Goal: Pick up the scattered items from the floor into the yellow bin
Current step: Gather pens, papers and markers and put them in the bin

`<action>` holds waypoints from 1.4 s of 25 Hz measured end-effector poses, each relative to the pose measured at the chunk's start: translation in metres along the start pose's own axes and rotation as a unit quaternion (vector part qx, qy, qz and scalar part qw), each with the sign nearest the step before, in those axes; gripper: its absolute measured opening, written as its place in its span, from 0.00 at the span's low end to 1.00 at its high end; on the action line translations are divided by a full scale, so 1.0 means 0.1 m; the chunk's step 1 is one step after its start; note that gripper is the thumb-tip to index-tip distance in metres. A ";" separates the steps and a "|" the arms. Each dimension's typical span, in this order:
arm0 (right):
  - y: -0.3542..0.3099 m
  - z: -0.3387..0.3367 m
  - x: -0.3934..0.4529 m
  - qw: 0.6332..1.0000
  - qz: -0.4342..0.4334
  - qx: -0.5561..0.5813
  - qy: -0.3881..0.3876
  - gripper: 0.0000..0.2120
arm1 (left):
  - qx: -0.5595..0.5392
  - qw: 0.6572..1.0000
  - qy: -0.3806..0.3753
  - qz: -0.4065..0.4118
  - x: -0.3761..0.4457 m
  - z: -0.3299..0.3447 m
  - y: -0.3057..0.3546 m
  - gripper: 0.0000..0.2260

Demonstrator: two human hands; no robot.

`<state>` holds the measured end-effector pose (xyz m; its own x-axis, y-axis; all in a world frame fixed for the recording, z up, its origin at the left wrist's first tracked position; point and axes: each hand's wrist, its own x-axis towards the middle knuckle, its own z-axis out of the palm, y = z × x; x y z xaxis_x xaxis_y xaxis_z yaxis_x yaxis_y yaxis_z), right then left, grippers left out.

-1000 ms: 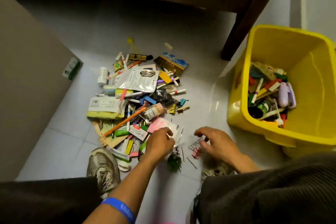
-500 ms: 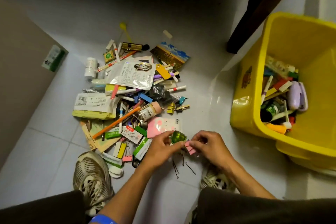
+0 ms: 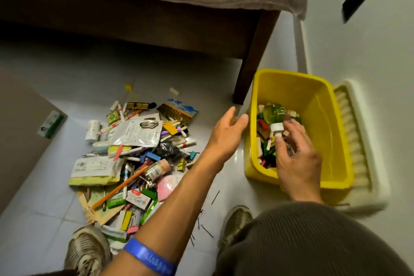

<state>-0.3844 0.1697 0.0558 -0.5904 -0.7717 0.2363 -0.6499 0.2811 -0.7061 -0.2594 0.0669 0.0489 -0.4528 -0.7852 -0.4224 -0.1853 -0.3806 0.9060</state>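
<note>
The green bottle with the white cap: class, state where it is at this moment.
In the head view, the green bottle is at right, inside the yellow bin, above the items already there, just beyond the right hand; the left hand hovers outside the bin's left wall.

Head-worn wide view, steeply downward over floor clutter (image 3: 134, 154) and yellow bin (image 3: 300, 83).

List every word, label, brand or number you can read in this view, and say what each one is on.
None can be read for certain.
White barcode packet: print too small.
Silver foil pouch: lines of text, blurred.
Red-and-white card: characters unreadable.
Blue wristband: pale lettering, blurred.
Green box: markings illegible.
</note>
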 end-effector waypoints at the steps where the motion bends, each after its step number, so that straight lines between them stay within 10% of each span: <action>1: -0.03 0.07 -0.05 0.999 -0.026 0.017 -0.036 0.16 | 0.012 0.999 0.039 -0.003 -0.06 -0.09 -0.11 0.25; 9: 0.01 1.51 -0.63 0.878 -0.144 -0.046 -0.454 0.13 | 0.208 0.931 0.275 -0.116 -0.38 -1.34 -1.47 0.09; 16: 0.33 2.51 -0.92 0.792 -0.224 -0.223 -0.522 0.21 | 0.457 0.859 0.214 -0.086 -0.04 -1.79 -2.02 0.21; 20: 0.43 2.63 -0.97 0.788 -0.208 -0.272 -0.511 0.33 | 0.496 0.848 0.155 -0.107 0.11 -1.73 -2.14 0.26; 24: 0.39 2.49 -0.89 0.801 -0.219 -0.288 -0.476 0.20 | 0.361 0.898 0.191 -0.166 0.06 -1.60 -2.07 0.21; 28: 0.30 1.95 -0.74 0.900 0.079 -0.029 -0.428 0.08 | 0.069 0.956 0.239 -0.154 -0.06 -1.50 -1.74 0.18; 31: 0.18 1.36 -0.58 0.875 0.289 0.268 -0.282 0.09 | -0.015 0.973 0.213 -0.086 -0.03 -1.16 -1.28 0.18; 35: -0.01 0.39 -0.24 0.897 0.230 0.377 0.013 0.12 | -0.021 0.992 0.116 0.047 0.03 -0.36 -0.47 0.19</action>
<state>-0.3505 0.1659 0.0245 -0.7307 -0.6564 -0.1878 0.1682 0.0935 -0.9813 -0.2210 0.0648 0.0044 -0.2517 -0.9077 -0.3357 -0.1123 -0.3171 0.9417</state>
